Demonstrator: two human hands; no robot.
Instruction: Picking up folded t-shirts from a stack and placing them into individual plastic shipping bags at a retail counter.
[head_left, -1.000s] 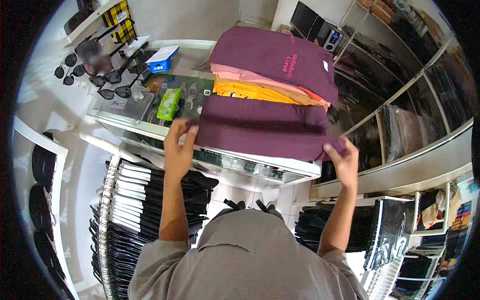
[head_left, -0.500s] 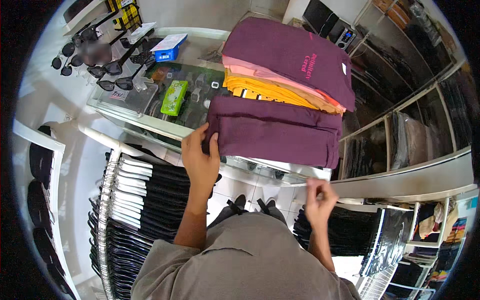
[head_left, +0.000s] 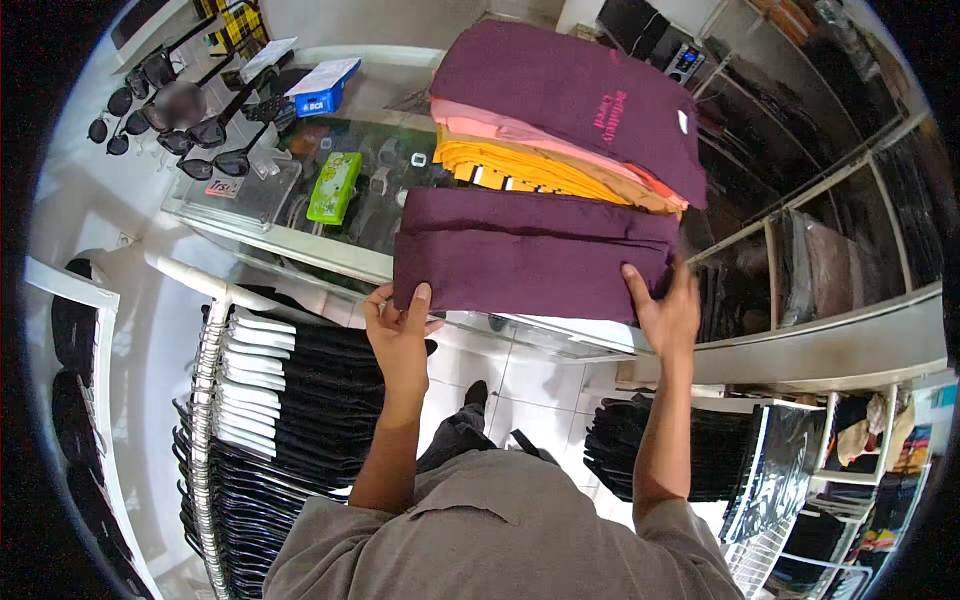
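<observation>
Matt purple cloth (head_left: 530, 275), smooth but for soft creases, spans the grip of a person's left hand (head_left: 400, 335) and right hand (head_left: 668, 310). Just beyond the grip, a stack of garments (head_left: 570, 90) shows equally matt cloth above a reflective glass counter (head_left: 383, 126). Farther left, a green packet (head_left: 334, 188) looks like glossy plastic; below left of the grip, smooth white hangers (head_left: 255, 372) hang from a shiny metal rail (head_left: 205, 400). Below right of it, black plastic wrapping (head_left: 785, 465) gleams.

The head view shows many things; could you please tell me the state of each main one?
Front purple cloth: folded
Left hand: gripping its left end
Right hand: gripping its right end
Garment stack: folded, piled up
Green pack: lying flat
White hangers: hung up, loaded
Sunglasses: on display
</observation>
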